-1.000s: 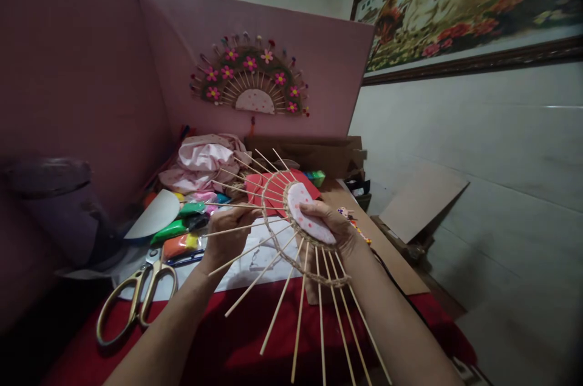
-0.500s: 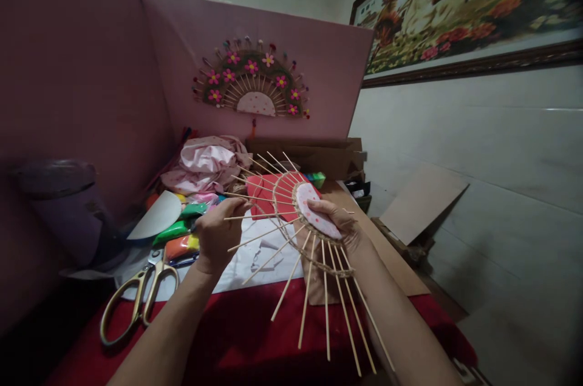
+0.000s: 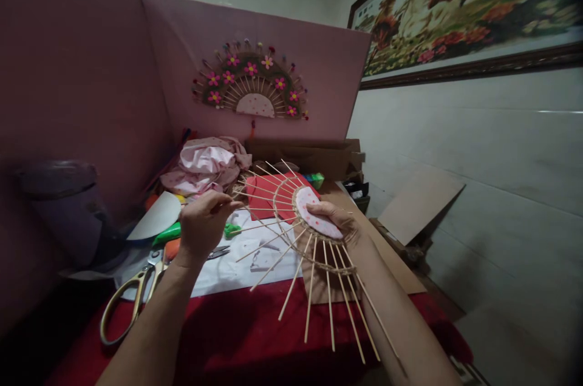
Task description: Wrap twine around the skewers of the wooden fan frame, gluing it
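I hold a half-made fan (image 3: 314, 222) over the table: a pink dotted half-disc with several thin wooden sticks spreading out, bound by an arc of woven twine. My right hand (image 3: 334, 221) grips the pink disc from beneath, thumb across its face. My left hand (image 3: 203, 227) is off to the left of the sticks, fingers pinched on a thin strand of twine that runs towards the weave.
Large scissors (image 3: 132, 295) lie at the left on the red cloth (image 3: 237, 337). Coloured clay packets (image 3: 170, 233), white paper (image 3: 237, 264), pink fabric (image 3: 204, 161) and cardboard boxes (image 3: 310, 155) crowd the back. A finished flowered fan (image 3: 250, 85) hangs on the pink board.
My left hand drew away to the left from the sticks, pulling the twine. The fan shifted slightly right and tilted flatter in my right hand.
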Available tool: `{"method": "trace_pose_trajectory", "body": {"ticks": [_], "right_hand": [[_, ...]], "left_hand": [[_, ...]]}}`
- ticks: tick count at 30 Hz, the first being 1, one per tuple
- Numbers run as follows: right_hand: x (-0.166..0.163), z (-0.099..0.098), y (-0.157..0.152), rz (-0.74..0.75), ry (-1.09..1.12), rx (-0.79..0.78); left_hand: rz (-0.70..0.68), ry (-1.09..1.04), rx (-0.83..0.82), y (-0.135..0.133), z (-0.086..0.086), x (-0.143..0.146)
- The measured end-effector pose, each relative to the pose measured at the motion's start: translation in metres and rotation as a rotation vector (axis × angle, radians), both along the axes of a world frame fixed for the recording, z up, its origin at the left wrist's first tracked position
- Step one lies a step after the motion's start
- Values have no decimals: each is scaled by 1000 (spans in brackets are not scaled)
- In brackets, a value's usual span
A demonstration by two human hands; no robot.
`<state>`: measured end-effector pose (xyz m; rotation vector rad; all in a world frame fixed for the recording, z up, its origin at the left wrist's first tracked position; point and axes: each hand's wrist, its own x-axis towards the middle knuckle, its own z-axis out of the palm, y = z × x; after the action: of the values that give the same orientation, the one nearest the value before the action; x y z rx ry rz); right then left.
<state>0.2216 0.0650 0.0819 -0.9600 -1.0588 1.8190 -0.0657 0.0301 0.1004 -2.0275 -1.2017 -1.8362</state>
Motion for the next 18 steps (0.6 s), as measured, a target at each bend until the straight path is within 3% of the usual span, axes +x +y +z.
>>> {"method": "trace_pose_trajectory", "body": {"ticks": [7,15,18], "right_hand": [[-2,6,-7,66,0,57],[-6,5,-17,59,146,122],[-13,5,-21,110,175,132]], "left_hand": [[-218,-242,-310,1,3,-9],[-513,-246,-273,-3,8,-4],[-534,-217,-320,-2,3,5]]}}
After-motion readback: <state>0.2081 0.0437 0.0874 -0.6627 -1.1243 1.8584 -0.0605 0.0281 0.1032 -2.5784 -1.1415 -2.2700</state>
